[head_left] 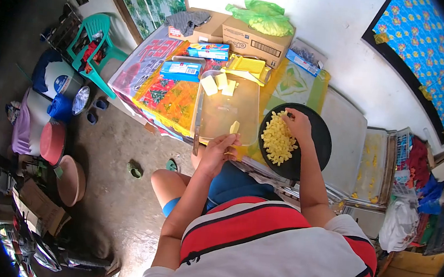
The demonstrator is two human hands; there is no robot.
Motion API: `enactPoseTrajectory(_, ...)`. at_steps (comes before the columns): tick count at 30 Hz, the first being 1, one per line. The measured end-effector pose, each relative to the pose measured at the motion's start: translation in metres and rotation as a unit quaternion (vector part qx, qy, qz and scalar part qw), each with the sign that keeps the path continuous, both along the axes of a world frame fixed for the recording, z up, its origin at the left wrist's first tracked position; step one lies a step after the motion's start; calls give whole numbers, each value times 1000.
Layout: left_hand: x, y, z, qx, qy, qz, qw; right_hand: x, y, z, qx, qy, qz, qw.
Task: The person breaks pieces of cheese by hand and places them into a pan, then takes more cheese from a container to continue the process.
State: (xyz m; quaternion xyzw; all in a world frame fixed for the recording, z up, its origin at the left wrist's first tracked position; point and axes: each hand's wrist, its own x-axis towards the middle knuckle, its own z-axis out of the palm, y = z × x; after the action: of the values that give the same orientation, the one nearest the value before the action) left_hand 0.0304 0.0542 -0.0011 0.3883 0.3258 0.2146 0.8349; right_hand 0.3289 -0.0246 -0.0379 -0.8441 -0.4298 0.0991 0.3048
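1. Pinching a pale yellow piece in the left hand, near the plastic tray's close edge.
2. Touching yellow cubes on the black pan with the right hand, fingers bent; cannot tell whether closed.
3. At the plastic tray's far end, three pale blocks; along its left side, a knife.
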Motion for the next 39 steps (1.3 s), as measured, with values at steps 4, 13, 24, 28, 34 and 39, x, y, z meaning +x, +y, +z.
enactPoseTrajectory(4,6,1,-2,3,-14,-13,1000,3,4,-4,-40,2,-3,999)
enactPoseTrajectory(13,9,4,-3,7,-21,-17,1000,6,4,-1,-28,62,-20,997)
enactPoseTrajectory(24,3,6,16,84,-40,76,993,-95,22,72,172,600,173,762)
enactPoseTrajectory(28,-3,8,33,162,-47,129,977,-124,30,86,185,532,221,796)
enactPoseTrajectory(34,-11,12,43,237,-72,139,959,-148,30,100,167,512,256,802)
enactPoseTrajectory(39,-17,16,38,224,-84,109,965,-151,30,101,155,535,253,791)
